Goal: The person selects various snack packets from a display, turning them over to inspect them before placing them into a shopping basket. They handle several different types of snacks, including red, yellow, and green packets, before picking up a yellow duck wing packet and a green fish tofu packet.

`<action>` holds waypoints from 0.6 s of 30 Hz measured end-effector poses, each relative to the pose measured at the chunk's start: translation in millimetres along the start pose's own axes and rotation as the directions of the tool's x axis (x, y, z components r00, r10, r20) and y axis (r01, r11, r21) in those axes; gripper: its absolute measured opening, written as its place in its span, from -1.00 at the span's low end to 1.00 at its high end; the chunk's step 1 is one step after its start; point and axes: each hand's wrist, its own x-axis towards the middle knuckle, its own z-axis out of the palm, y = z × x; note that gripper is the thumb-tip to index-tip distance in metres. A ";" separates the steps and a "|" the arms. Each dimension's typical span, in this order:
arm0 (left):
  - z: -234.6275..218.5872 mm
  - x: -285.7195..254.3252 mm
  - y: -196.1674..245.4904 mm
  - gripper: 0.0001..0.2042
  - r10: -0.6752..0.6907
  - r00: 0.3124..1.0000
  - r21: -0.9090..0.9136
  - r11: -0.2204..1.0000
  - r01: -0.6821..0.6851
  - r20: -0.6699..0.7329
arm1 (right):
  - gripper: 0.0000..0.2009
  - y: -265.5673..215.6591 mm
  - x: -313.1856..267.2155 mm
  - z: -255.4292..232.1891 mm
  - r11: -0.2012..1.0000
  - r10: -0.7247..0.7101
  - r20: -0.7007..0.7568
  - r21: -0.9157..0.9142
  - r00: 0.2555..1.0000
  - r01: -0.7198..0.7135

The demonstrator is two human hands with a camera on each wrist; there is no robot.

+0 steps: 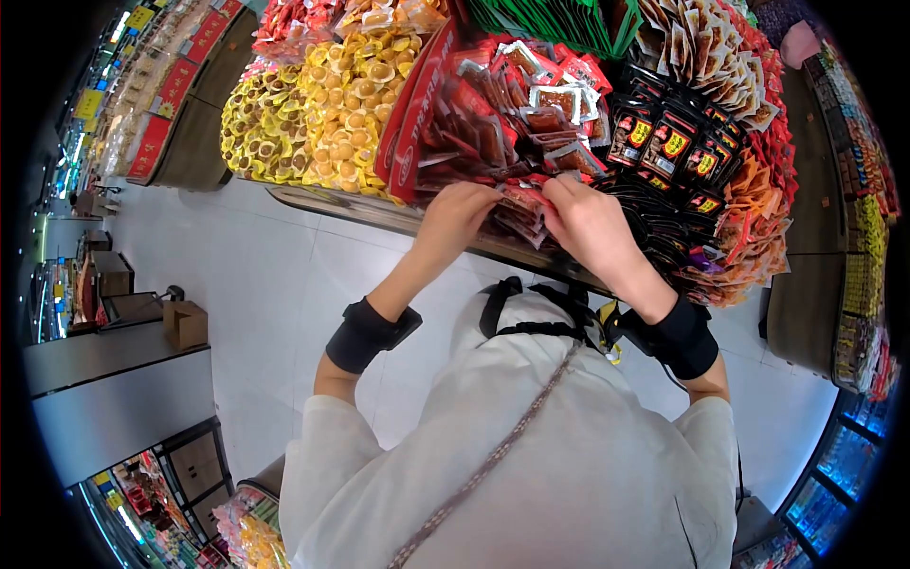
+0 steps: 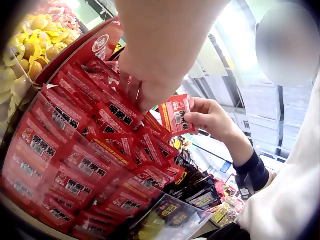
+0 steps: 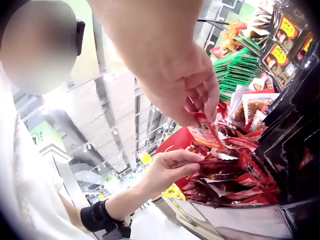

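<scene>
Red snack packets (image 2: 82, 167) stand packed in rows behind a clear front panel of the bin. My right hand (image 1: 592, 223) pinches one red packet (image 2: 176, 115) by its edge, held up over the front of the bin. In the right wrist view that packet (image 3: 204, 131) hangs tilted from the fingers. My left hand (image 1: 457, 220) is at the left part of the same bin, its fingertips down among the packet tops (image 2: 120, 112). In the right wrist view the left thumb and fingers (image 3: 176, 165) touch a packet edge; how firmly they hold it is unclear.
A red divider (image 1: 422, 119) separates the red packets from yellow-wrapped snacks (image 1: 355, 95) on the left. Black packets (image 1: 668, 142) and orange ones (image 1: 754, 209) lie to the right, green packets (image 1: 559, 24) behind. The counter's edge (image 1: 351, 204) runs before the body.
</scene>
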 end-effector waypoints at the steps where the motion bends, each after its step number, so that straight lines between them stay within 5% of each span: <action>1: -0.7 -0.3 1.2 -0.83 0.002 1.000 0.000 1.000 -0.002 0.001 | -0.85 -4.8 1.3 1.3 0.997 -0.023 0.052 -0.069 0.998 0.027; 4: -2.0 -0.2 2.9 -0.81 0.004 1.000 0.010 1.000 -0.004 0.016 | -0.86 -14.7 7.4 7.6 0.979 -0.106 0.063 -0.170 0.992 0.115; 18: 0.0 1.3 1.3 -0.76 0.043 0.999 -0.038 0.998 -0.043 0.005 | -0.91 -4.0 29.8 33.3 0.971 -0.003 0.233 -0.231 0.972 0.059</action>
